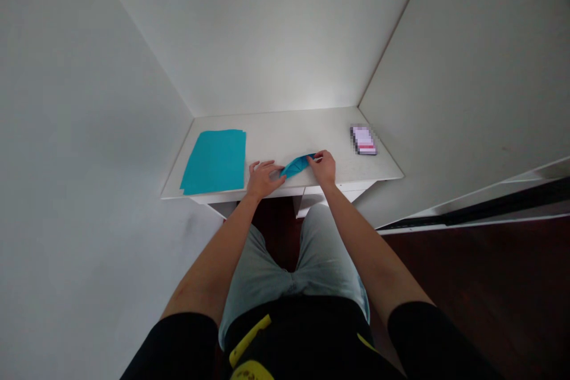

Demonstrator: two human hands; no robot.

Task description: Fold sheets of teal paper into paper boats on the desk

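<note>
A small folded piece of turquoise paper (297, 165) lies near the front edge of a white desk (289, 130). My left hand (263, 177) rests on the desk at the paper's left end, fingers pressing on its tip. My right hand (323, 167) pinches the paper's right end between closed fingers. A stack of flat turquoise sheets (215, 160) lies on the desk to the left of my left hand.
A small blurred object with white and pink bands (364, 140) lies at the desk's right side. White walls close in the desk on the left, back and right. Dark wooden floor (481, 285) shows to the right, below the desk.
</note>
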